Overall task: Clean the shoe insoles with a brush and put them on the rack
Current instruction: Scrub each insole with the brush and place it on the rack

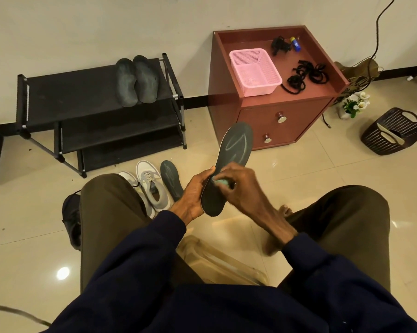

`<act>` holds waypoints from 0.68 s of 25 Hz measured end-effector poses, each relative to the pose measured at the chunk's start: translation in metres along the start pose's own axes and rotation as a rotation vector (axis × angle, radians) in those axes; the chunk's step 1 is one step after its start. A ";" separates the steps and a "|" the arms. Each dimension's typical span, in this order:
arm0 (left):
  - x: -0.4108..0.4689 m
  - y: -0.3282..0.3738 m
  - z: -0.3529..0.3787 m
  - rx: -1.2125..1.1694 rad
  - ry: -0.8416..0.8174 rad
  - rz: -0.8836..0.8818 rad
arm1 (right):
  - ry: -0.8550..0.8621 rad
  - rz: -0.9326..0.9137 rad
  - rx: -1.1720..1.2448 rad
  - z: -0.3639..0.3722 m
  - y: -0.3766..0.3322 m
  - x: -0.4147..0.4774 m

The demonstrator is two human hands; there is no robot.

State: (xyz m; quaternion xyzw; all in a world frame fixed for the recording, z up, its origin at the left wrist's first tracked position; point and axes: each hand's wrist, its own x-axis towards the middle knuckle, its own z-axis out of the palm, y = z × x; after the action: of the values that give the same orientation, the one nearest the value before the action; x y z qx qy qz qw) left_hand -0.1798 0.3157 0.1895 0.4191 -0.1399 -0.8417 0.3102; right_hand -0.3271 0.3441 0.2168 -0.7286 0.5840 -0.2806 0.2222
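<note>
My left hand [195,191] grips a dark grey insole [234,155] by its left edge near the heel, toe end pointing up and away. My right hand [238,186] is curled round a small green brush [219,183], pressed on the insole's lower half; most of the brush is hidden under my fingers. A second grey insole [171,180] lies on the floor beside a pair of white and grey sneakers [150,186]. Two dark insoles [136,79] lie side by side on the top shelf of the black shoe rack [65,92].
A red-brown cabinet [284,116] stands to the right of the rack, holding a pink basket [254,72] and black laces [306,76]. A dark slatted basket [392,131] sits far right. A black shoe [70,219] lies by my left knee.
</note>
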 end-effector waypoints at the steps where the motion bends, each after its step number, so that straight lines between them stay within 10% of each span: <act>1: 0.000 -0.001 -0.001 0.005 0.009 -0.002 | -0.112 -0.043 0.063 0.002 -0.010 -0.004; 3: 0.001 -0.002 -0.002 0.007 0.008 -0.009 | -0.201 -0.081 0.097 0.000 -0.011 -0.002; 8: 0.001 -0.004 0.001 0.030 -0.028 -0.035 | 0.211 0.128 -0.164 -0.011 0.033 0.011; 13: 0.002 -0.005 -0.002 0.022 0.025 -0.019 | -0.187 -0.045 0.108 0.002 -0.010 -0.006; 17: 0.001 -0.007 0.003 0.027 -0.009 -0.050 | 0.127 0.084 -0.158 -0.010 0.029 0.013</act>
State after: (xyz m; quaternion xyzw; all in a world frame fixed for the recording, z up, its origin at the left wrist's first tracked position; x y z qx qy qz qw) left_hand -0.1856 0.3200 0.1877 0.4228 -0.1419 -0.8492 0.2828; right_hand -0.3523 0.3256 0.2073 -0.6995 0.6472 -0.2696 0.1382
